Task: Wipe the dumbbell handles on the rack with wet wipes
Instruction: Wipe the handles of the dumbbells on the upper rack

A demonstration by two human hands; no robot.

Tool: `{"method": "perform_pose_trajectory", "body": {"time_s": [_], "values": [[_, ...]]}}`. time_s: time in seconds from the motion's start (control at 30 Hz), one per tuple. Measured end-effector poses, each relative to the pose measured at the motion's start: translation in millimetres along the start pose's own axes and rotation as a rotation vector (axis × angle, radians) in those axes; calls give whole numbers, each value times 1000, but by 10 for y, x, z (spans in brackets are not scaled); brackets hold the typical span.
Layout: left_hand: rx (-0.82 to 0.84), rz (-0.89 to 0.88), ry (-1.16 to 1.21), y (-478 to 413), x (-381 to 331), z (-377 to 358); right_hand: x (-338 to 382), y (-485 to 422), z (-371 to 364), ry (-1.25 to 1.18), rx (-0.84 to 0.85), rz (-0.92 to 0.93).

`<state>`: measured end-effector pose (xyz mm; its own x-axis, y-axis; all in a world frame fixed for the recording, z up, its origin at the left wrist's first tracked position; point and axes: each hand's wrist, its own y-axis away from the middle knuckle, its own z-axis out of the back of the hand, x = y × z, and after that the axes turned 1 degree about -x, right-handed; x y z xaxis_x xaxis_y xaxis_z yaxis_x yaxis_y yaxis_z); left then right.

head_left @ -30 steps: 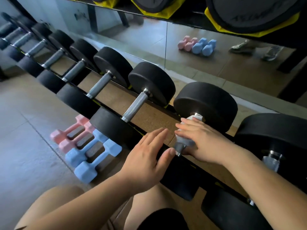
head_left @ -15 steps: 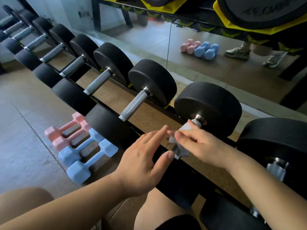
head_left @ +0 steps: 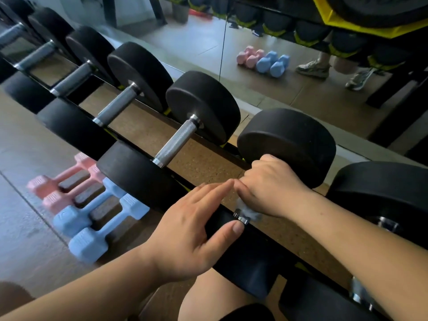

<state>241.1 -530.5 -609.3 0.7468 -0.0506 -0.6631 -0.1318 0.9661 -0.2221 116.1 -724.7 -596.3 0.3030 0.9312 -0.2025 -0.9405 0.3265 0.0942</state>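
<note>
A row of black dumbbells with grey metal handles lies on a slanted rack (head_left: 208, 165). My right hand (head_left: 266, 184) is curled round the handle of one dumbbell (head_left: 287, 140), with a white wet wipe (head_left: 249, 212) bunched under the palm; most of that handle is hidden. My left hand (head_left: 192, 228) rests with straight fingers on the near black head (head_left: 245, 258) of the same dumbbell, its thumb by the handle's collar. The neighbouring dumbbell handle (head_left: 176, 142) on the left is bare.
Pink and blue small dumbbells (head_left: 88, 205) lie on the floor below the rack to the left. A mirror behind the rack reflects them, a person's sneakers (head_left: 312, 68) and yellow-trimmed weights. Another large dumbbell (head_left: 379, 193) sits at the right.
My right hand has gone from pinching the wipe near the handle's lower end to wrapping round the handle higher up, near the far head. My left hand stays on the near head.
</note>
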Motion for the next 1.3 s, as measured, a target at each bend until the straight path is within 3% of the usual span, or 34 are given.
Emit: {"method": "perform_pose_trajectory", "body": {"time_s": [0.13,0.27,0.37,0.5,0.7,0.8,0.93,1.07,1.13,1.3], "values": [[5,5,3,12,14,5,72,64,-79,2,-72,-26],[8,29,-7,26,-1,6,83,395,-114,-169,-270,161],[-2,41,-23,29,-1,-8,41,452,-105,-257,-113,197],[-4,56,-34,36,-6,-20,-85,317,-102,-164,-43,207],[14,126,-30,54,-20,-35,48,173,-122,-180,-151,3],[8,198,45,59,-16,-29,92,134,-159,-175,-206,0],[-27,198,61,54,-14,-38,191,177,-105,-411,-71,-59],[-39,184,46,39,-30,-61,200,281,-44,-752,-64,-128],[-47,177,41,37,-32,-61,161,318,-21,-636,-135,-54],[-33,171,38,44,-15,-55,50,337,-126,-317,-68,182]]}}
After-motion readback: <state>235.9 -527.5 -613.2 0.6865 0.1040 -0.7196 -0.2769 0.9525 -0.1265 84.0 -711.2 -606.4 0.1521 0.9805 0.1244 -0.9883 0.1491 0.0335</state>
